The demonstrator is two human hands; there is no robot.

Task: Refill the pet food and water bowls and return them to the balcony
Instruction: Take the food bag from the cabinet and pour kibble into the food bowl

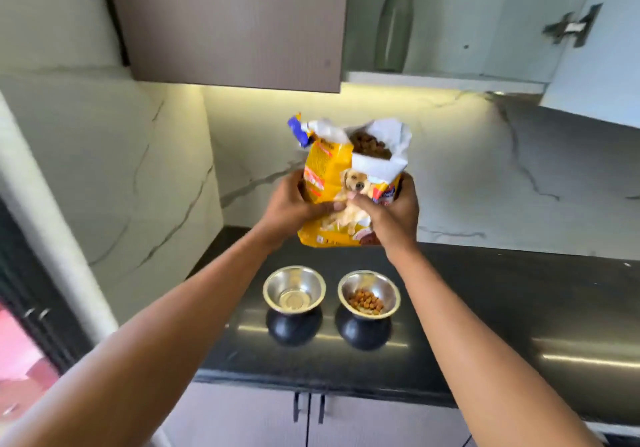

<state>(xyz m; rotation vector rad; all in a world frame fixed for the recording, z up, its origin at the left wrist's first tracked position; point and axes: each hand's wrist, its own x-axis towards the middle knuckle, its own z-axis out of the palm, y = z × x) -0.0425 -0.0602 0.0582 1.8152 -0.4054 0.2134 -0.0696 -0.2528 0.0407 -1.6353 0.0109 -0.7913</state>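
Two steel bowls (294, 291) (369, 295) on the table (519, 308); one open food bag (349, 187) above them; two hands (294, 204) (391, 211); two cupboard handles (297, 407) (321, 408) below the table.

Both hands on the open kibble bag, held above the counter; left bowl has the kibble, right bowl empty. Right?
Not quite: the head view shows the kibble in the right bowl; the left bowl is empty. Both the left hand and right hand do hold the open kibble bag above the counter.

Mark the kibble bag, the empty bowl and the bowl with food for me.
kibble bag (323, 173), head view, on its yellow left panel.
empty bowl (293, 299), head view, on its bare steel bottom.
bowl with food (388, 291), head view, on its inner steel wall, right of the kibble.
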